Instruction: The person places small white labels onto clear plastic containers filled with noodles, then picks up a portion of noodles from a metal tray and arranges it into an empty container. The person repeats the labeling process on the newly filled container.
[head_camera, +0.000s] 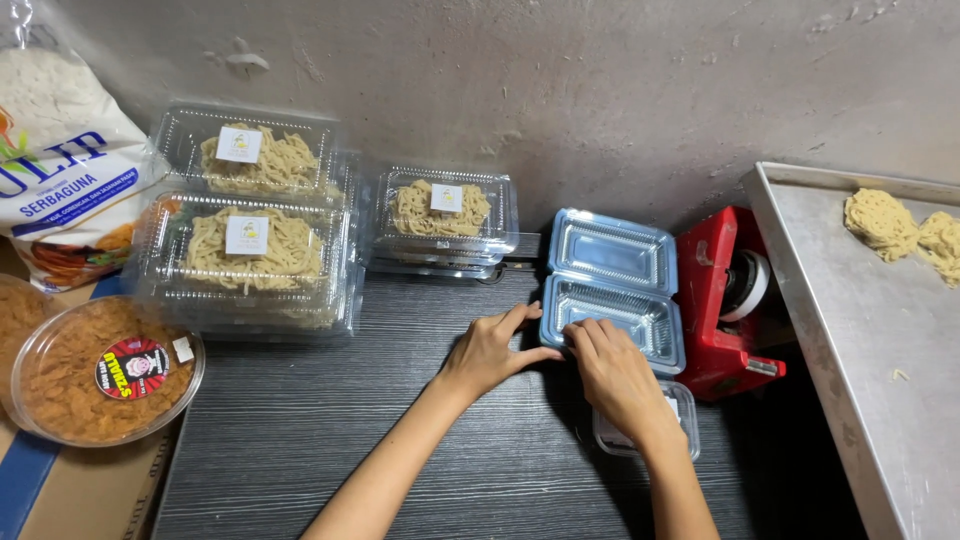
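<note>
An empty clear hinged plastic box (612, 285) lies opened flat on the dark wood-grain tabletop (330, 440). My left hand (492, 350) rests against its near left corner, fingers spread. My right hand (612, 372) presses on its near rim, fingers curled over the edge. Under my right wrist lies another small clear container (682, 405), partly hidden.
Closed clear boxes of noodles (250, 245) are stacked at the left, with one more stack (442, 215) in the middle. A round tub of brown crumbs (95, 375) and a flour bag (60, 170) sit far left. A red tape dispenser (722, 305) and metal tray (860, 330) with noodle nests stand right.
</note>
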